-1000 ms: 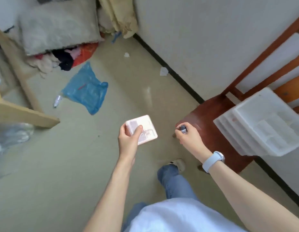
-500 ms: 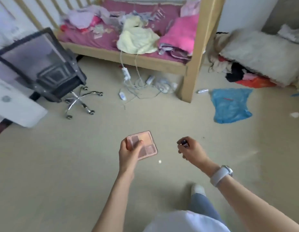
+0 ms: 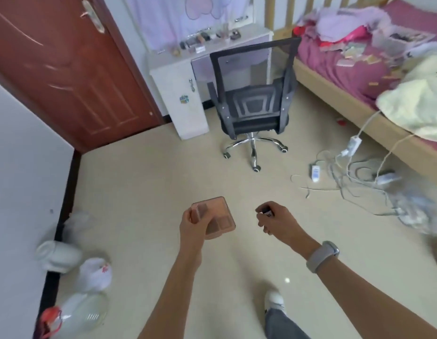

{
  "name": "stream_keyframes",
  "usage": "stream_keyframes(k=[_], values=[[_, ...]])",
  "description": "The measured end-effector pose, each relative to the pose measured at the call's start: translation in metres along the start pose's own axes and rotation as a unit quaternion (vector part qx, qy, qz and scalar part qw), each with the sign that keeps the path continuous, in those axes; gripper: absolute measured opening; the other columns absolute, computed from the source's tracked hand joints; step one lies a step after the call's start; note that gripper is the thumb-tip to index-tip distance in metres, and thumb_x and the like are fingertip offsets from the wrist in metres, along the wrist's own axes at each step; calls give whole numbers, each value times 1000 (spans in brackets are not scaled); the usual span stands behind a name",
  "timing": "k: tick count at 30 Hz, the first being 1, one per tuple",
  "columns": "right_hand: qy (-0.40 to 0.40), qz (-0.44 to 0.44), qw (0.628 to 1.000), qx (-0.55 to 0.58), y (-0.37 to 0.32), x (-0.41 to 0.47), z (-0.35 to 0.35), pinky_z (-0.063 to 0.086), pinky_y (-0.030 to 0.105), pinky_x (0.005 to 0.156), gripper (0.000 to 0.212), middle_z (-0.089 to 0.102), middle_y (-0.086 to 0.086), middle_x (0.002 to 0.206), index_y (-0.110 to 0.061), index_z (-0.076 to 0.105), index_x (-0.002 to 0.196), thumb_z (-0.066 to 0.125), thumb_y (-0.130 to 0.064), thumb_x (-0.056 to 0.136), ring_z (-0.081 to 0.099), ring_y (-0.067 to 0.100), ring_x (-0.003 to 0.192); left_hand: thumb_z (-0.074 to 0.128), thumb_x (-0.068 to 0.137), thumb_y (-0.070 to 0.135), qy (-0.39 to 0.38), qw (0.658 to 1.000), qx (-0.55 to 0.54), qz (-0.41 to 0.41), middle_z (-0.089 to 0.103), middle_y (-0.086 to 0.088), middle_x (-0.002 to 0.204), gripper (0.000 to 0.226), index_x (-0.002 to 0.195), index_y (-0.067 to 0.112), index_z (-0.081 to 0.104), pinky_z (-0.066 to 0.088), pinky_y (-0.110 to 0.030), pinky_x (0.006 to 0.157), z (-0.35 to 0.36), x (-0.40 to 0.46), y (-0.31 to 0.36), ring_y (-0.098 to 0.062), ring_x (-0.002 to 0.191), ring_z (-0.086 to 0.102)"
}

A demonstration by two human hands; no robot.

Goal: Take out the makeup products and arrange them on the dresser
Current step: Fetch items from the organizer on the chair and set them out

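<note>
My left hand (image 3: 193, 226) grips a flat pink square makeup palette (image 3: 218, 217) by its left edge, held level over the floor. My right hand (image 3: 277, 220) is closed around a small dark tube-shaped makeup item (image 3: 267, 213); only its tip shows between thumb and fingers. The white dresser (image 3: 183, 94) stands against the far wall beside the door, with several small makeup items (image 3: 202, 40) lined up on its top.
A black mesh office chair (image 3: 253, 99) stands in front of the dresser. A brown door (image 3: 65, 69) is at left. A cluttered bed (image 3: 374, 57) fills the right, with cables and chargers (image 3: 347, 167) on the floor. Bags and bottles (image 3: 75, 277) line the left wall.
The view has swung left from the wooden chair and white tray, past the bed, to the dresser and office chair. Both hands keep the same hold on their items.
</note>
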State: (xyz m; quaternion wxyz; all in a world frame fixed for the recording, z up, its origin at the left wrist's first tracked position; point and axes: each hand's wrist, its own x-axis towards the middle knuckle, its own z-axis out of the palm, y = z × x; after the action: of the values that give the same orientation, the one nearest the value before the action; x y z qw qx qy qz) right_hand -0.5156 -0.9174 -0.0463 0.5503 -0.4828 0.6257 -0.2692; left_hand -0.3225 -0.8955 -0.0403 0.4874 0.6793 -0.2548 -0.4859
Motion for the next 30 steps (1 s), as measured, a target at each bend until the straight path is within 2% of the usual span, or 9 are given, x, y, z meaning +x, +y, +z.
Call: stream_keyframes(k=[3,8,10,12,15,17,21,26,30], values=[[-35,-19,999,-14,-59,70,-1,40,16,48,11,60,0,65,-16,57,86,51,-7,86,50,13,50,71,78,14,14,1000,-18,12,59,-8,111,38,112,13,55,48,-55,91,19,58,49,-32,105,59],[-107,-53,993,-8,-145,175,20,37,12,43,13,65,1,77,-11,60,98,52,-11,88,51,8,49,71,79,16,36,998,-43,28,59,-8,111,41,117,11,55,49,-49,91,32,156,111,-29,104,58],[-138,-64,988,-19,-172,219,33,36,11,42,13,65,-2,74,-10,62,98,53,-12,89,50,2,44,70,80,15,44,997,-55,22,59,-11,114,38,114,11,55,48,-49,90,33,201,126,-32,106,58],[-155,-75,984,-41,-196,264,47,35,10,41,13,61,-11,59,-9,63,96,54,-14,88,47,-1,40,69,81,14,46,997,-63,18,57,-16,116,35,112,9,55,48,-49,88,36,249,141,-36,108,56],[-165,-80,981,-61,-236,344,68,33,10,40,8,54,-10,52,-11,62,93,56,-15,88,45,-4,37,69,81,12,41,996,-80,17,56,-20,118,33,111,8,56,47,-54,89,40,334,170,-36,106,57],[-173,-77,979,-74,-267,398,83,32,9,39,8,52,-6,56,-12,60,94,57,-16,88,43,-5,36,69,80,12,29,996,-82,18,55,-20,119,34,112,8,56,47,-52,89,40,394,195,-32,103,58],[-156,-73,982,-78,-331,499,105,32,9,38,18,51,-3,57,-6,61,100,57,-18,89,43,-4,35,69,81,12,5,997,-73,18,54,-18,122,40,117,7,53,48,-49,89,45,506,258,-36,110,56],[-119,-59,990,-49,-394,613,114,34,11,39,15,51,-3,54,-6,61,97,56,-17,88,43,-3,34,69,81,12,-27,997,-73,20,55,-17,122,37,115,9,54,49,-40,81,66,620,323,-32,107,58],[-116,-53,991,-38,-437,711,124,31,11,37,12,50,-3,55,-8,60,95,55,-16,89,41,-3,32,67,82,12,-17,997,-72,5,57,-16,121,34,114,8,54,50,-42,80,88,714,361,-32,103,59]])
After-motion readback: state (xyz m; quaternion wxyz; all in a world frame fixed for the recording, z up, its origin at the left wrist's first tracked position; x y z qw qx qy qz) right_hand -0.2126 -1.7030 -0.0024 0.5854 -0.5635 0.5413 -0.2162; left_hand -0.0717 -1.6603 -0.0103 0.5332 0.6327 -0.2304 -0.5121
